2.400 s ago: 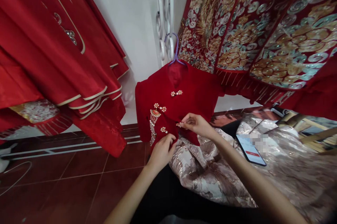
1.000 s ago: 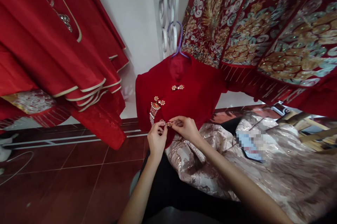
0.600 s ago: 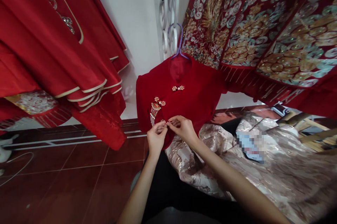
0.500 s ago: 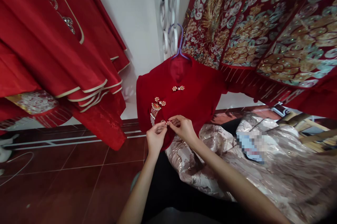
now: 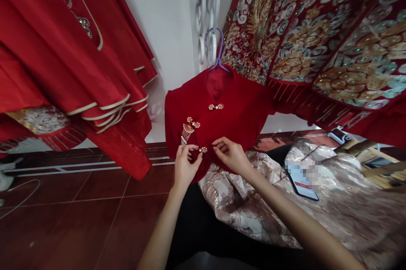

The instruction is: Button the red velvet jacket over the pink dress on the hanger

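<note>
A red top (image 5: 241,105) with a stand collar hangs on a purple hanger (image 5: 218,56). A jewelled flower clasp (image 5: 216,107) sits at its neck, and a beaded tassel ornament (image 5: 188,130) lies on its chest. My left hand (image 5: 186,163) is at the lower front of the top, thumb and forefinger apart beside a lower flower clasp (image 5: 202,149). Just right of that clasp, my right hand (image 5: 233,156) is over the cloth, its fingers loosely bent and apart, with nothing seen in them.
Red garments with pale piping (image 5: 104,71) hang at left. At right hangs a heavily embroidered red garment (image 5: 301,42). A shiny patterned cloth (image 5: 253,206) spreads at the lower right, with a phone (image 5: 303,185) on it. White scrollwork metal (image 5: 209,12) stands behind the hanger.
My hands, earlier pinched together at the lower clasp, have parted. The right moved off to the right and the left slightly left, leaving the flower clasp showing between them.
</note>
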`<state>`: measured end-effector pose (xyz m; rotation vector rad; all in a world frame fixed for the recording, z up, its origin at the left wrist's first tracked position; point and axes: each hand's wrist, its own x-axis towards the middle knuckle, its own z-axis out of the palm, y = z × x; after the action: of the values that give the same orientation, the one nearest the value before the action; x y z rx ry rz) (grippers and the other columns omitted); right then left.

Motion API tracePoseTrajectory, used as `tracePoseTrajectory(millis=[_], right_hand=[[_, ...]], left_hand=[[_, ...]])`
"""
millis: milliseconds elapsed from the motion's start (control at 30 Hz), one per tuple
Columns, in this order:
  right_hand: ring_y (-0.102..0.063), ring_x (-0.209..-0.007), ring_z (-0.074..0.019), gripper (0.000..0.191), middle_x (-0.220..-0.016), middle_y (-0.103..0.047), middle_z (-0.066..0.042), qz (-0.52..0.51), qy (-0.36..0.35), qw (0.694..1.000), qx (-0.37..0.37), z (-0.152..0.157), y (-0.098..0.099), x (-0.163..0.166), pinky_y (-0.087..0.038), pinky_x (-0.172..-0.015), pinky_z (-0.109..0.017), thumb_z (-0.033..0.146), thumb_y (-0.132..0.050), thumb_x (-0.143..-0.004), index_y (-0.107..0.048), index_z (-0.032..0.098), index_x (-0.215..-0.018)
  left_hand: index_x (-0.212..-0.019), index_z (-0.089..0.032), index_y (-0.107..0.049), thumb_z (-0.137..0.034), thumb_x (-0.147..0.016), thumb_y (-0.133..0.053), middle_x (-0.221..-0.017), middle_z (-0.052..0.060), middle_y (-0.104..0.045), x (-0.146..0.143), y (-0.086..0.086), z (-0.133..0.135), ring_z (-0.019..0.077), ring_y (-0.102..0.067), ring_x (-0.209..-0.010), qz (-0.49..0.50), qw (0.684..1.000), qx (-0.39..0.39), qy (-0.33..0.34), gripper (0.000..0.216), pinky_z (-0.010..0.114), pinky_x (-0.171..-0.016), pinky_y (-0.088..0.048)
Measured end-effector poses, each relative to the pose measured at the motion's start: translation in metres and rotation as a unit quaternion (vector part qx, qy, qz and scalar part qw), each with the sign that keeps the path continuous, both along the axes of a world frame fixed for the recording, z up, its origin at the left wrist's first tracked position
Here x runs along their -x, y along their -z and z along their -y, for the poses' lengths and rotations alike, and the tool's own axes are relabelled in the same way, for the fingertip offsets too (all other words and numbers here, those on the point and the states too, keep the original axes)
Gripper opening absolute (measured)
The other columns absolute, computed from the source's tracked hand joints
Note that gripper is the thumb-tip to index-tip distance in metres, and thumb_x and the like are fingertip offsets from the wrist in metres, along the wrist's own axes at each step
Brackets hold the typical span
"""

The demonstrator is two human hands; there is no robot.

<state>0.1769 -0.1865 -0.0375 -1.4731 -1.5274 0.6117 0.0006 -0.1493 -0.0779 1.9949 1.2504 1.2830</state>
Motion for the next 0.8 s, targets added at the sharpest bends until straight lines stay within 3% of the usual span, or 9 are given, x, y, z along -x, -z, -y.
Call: tracePoseTrajectory(millis=[133,333,600,800], right_hand=[[-0.065,-0.071,-0.0134,0.018,-0.078,-0.067,-0.004,-0.01,-0.003,1.0,0.01,-0.003,0.012,0.004,-0.053,-0.063,-0.023,0.024,-0.056,-0.081,-0.062,0.017,-0.095],[-0.067,-0.077,-0.0135,0.021,-0.09,-0.068,-0.006,-0.046,-0.027,0.998,0.019,-0.007,0.029,0.01,-0.056,-0.07,-0.025,0.024,-0.057,-0.081,-0.066,0.017,-0.098],[-0.066,-0.081,-0.0136,0.024,-0.087,-0.069,-0.004,-0.137,-0.067,0.988,0.034,-0.007,0.035,0.011,-0.056,-0.078,-0.027,0.029,-0.069,-0.072,-0.064,0.017,-0.091],[-0.066,-0.075,-0.0132,0.024,-0.082,-0.069,-0.004,-0.152,-0.055,0.986,0.037,-0.007,0.036,0.014,-0.056,-0.073,-0.026,0.034,-0.07,-0.07,-0.064,0.016,-0.086]], left_hand=[[-0.1,-0.024,-0.065,-0.028,-0.083,-0.059,-0.095,0.005,-0.056,0.004,0.002,-0.004,0.0155,-0.056,-0.079,-0.058,0.998,-0.026,0.021,0.018,0.029,-0.075,-0.049],[-0.093,-0.023,-0.066,-0.026,-0.084,-0.058,-0.091,0.004,-0.06,0.007,0.003,-0.014,0.0171,-0.056,-0.081,-0.081,0.994,-0.037,0.067,0.013,0.031,-0.076,-0.049],[-0.087,-0.02,-0.064,-0.031,-0.084,-0.059,-0.088,0.003,-0.066,0.008,0.0,-0.009,0.0135,-0.063,-0.074,-0.038,0.997,-0.009,0.071,0.012,0.028,-0.074,-0.052],[-0.086,-0.02,-0.065,-0.031,-0.083,-0.059,-0.085,0.003,-0.068,0.0,0.004,-0.001,0.0142,-0.066,-0.078,0.037,0.998,0.003,0.059,0.014,0.029,-0.076,-0.056]])
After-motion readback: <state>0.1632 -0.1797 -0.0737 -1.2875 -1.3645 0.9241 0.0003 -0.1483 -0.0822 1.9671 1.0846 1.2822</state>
